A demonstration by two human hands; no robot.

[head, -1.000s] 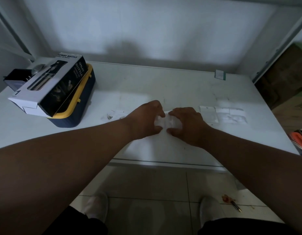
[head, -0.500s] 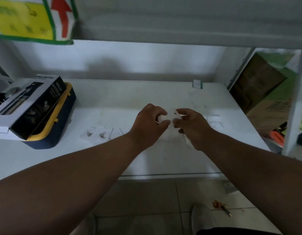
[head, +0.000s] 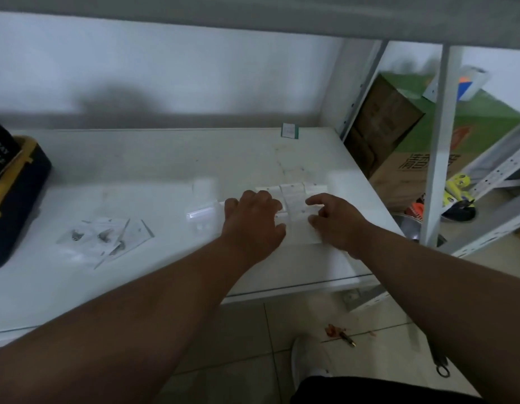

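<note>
left hand (head: 253, 224) bends its fingers onto white packets (head: 292, 196) on the tabletop (head: 136, 176), grip unclear; right hand (head: 336, 221) fingers spread, touching them.

Cut-off "PRAY", "TTLE" on black box (head: 0, 150), illegible print on cardboard carton (head: 410, 167)

Bare forearms (head: 153, 310), black legwear (head: 369, 392), one white shoe (head: 307, 360).

Clear glossy plastic packets (head: 295, 205); smooth white matt shelf (head: 153, 170); perforated metal posts (head: 436, 147).
</note>
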